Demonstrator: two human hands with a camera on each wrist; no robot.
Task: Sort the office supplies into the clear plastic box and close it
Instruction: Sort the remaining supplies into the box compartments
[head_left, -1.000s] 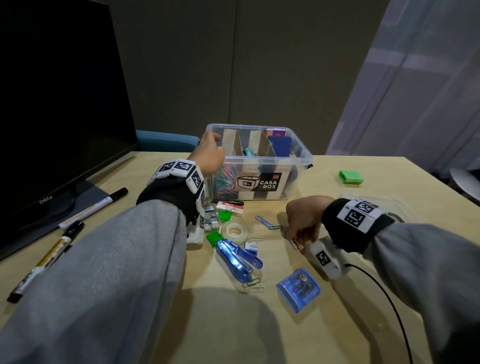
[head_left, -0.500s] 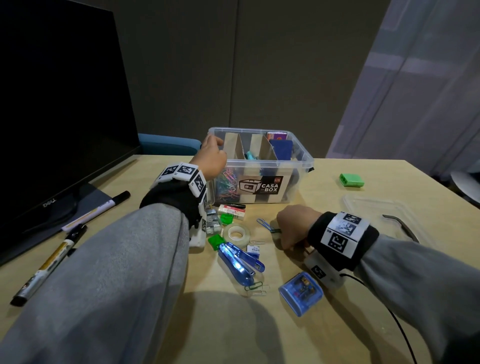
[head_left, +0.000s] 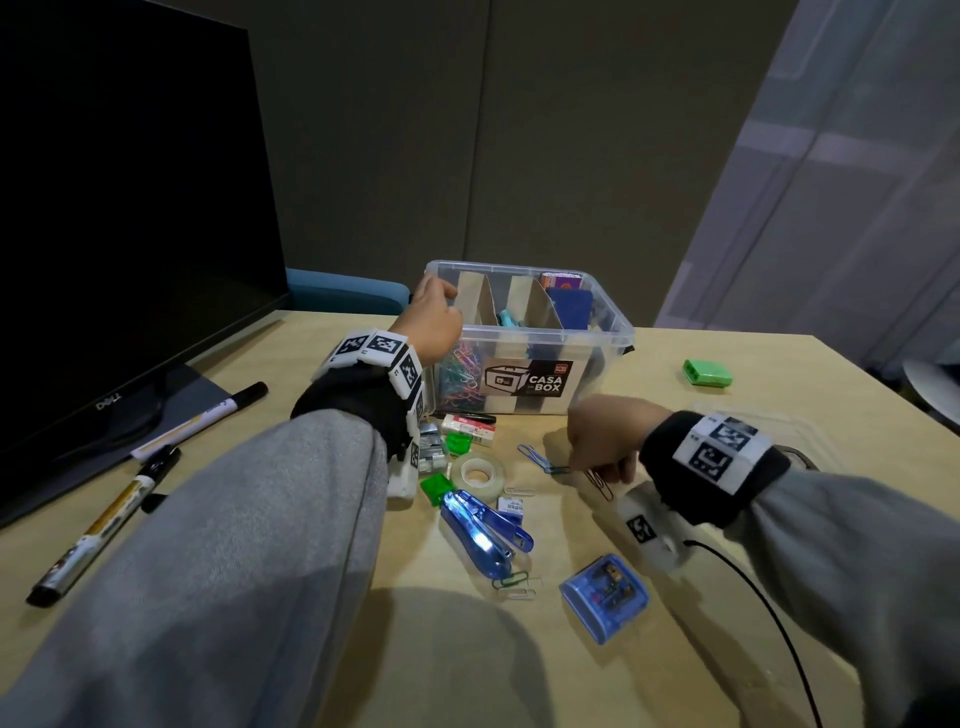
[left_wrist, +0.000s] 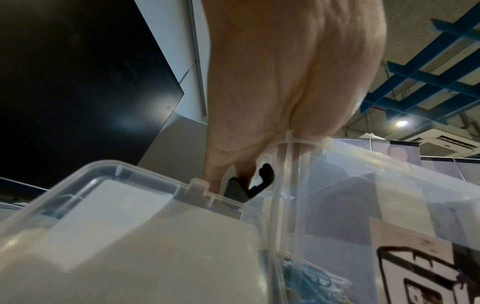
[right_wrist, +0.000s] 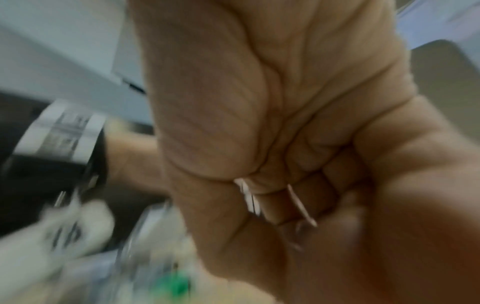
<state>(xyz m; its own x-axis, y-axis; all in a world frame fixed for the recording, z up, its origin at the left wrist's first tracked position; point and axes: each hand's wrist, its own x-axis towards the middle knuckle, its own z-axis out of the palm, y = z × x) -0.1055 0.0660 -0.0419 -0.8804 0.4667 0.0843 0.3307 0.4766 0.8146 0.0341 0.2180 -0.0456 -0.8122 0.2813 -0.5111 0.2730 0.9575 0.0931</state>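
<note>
The clear plastic box (head_left: 597, 332) stands open at the back of the table, with cardboard dividers and coloured paper clips inside. My left hand (head_left: 431, 322) grips its left rim; in the left wrist view the fingers (left_wrist: 215, 179) reach down beside the black latch (left_wrist: 259, 185). My right hand (head_left: 602, 441) hovers low in front of the box, fingers curled round a few paper clips (right_wrist: 249, 197); dark clips (head_left: 597, 483) hang below it. Blue paper clips (head_left: 540, 460) lie just left of it. The right wrist view is blurred.
On the table lie a tape roll (head_left: 478, 473), a blue stapler (head_left: 483, 535), a blue sharpener (head_left: 605, 595), a staples box (head_left: 467, 423), green clips (head_left: 460, 442), more paper clips (head_left: 514, 579) and a green block (head_left: 706, 373). The clear lid (head_left: 810, 431) is right, markers (head_left: 202, 418) and monitor (head_left: 130, 208) left.
My right hand has shifted slightly over the loose clips in front of the box and now has clips hanging from its curled fingers. My left hand has stayed on the box rim.
</note>
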